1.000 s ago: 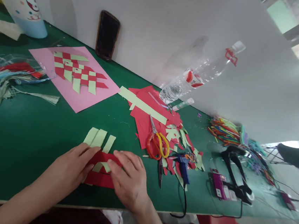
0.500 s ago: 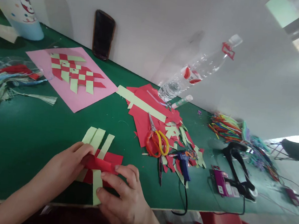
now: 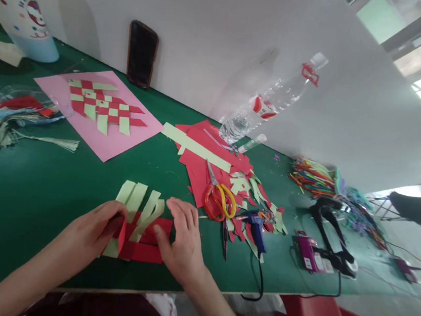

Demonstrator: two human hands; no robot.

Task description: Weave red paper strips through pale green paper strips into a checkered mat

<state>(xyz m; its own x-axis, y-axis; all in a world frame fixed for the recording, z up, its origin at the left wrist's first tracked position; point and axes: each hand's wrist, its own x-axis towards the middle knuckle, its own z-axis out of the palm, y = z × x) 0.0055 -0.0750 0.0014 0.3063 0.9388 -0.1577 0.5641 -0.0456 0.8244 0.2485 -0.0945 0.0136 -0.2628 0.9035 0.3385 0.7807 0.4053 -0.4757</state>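
On the green table (image 3: 35,196) near its front edge lies a small weave of red paper strips (image 3: 142,251) and light green strips (image 3: 137,203). My left hand (image 3: 92,231) pinches the left end of a red strip and lifts it off the table. My right hand (image 3: 182,240) rests on the right side of the weave, thumb on the red paper, fingers spread and raised by a bent green strip.
A finished red and green weave (image 3: 102,105) lies on a pink sheet (image 3: 111,141) at the back left. Red paper scraps (image 3: 202,169), orange-handled scissors (image 3: 219,198), a blue glue gun (image 3: 257,232), a plastic bottle (image 3: 263,106) and a phone (image 3: 141,54) sit to the right and behind.
The long green strip under my right hand has gone up into the weave and now bends upward. My right hand let go of the red strip and opened; my left hand still lifts the red end.
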